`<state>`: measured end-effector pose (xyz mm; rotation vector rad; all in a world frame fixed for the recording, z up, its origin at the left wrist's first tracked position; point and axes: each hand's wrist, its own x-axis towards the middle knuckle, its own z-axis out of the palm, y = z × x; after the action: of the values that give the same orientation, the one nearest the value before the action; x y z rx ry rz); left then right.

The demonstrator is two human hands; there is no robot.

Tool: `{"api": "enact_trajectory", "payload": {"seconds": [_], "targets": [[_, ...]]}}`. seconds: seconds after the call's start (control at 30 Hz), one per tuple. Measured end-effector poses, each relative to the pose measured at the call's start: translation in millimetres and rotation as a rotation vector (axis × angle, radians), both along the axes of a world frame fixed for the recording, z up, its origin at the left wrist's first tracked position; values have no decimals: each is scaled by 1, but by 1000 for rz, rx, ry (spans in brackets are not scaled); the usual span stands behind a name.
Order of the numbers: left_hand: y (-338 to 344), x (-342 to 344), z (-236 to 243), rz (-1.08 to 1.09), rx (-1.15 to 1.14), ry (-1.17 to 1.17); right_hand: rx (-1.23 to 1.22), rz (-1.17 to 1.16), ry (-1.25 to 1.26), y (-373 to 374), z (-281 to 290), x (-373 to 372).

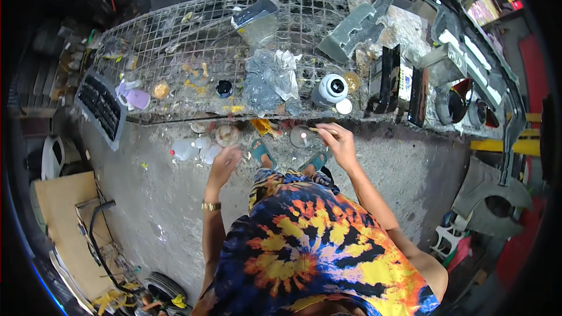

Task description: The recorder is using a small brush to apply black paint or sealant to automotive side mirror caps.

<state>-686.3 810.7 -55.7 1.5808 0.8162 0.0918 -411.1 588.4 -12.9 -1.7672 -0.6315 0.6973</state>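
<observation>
Wire-mesh bench (175,29): biggest carrier, runs across top of view; mesh top cluttered w/ rags, lids, scraps. Open mesh means small bits could drop through.
Car bumper (468,41): dark, lies along bench's right end, overhanging its right edge; looks unsteady, a knock could tip it off toward the person.
Concrete floor (146,199): grey, stained; carries the tins and bottles just below bench's front edge.
Grille panel (102,105): black, slatted, hangs off bench's left front corner; could slide to floor if bumped.
Grey rags (266,82): crumpled near bench's front edge, centre.
Paint can (329,89): grey-white, on bench's front edge just above right hand; sits close to the lip, so an elbow lift could knock it down onto the tin.
Clear bottles (186,149): lying on floor, left of left hand; easy to kick.
Round tin (301,137): small, open, on floor under bench's front edge, btwn sandalled feet; spill likely if stirred hard, since nothing braces it.
Left hand (225,161): loosely curled, holding nothing visible, hovering near a second small tin (227,135); not steadying either tin.
Right hand (338,140): closed around a thin stick (322,130), tip over the round tin's rim.
Stick: slim, pale; could flick drips onto feet.
</observation>
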Motion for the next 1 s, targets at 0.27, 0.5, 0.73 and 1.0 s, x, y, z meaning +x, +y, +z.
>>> {"api": "enact_trajectory", "payload": {"seconds": [0.27, 0.5, 0.73, 1.0], "targets": [[7, -197, -195, 355, -424, 479, -36, -193, -479, 165, -72, 38], [7, -274, -228, 506, -646, 554, -215, -234, -656, 210, -131, 74], [41, -259, -233, 555, -613, 534, -394, -167, -662, 214, -151, 81], [92, -171, -168, 61, -87, 181, -378, -223, -342, 222, -83, 79]]}}
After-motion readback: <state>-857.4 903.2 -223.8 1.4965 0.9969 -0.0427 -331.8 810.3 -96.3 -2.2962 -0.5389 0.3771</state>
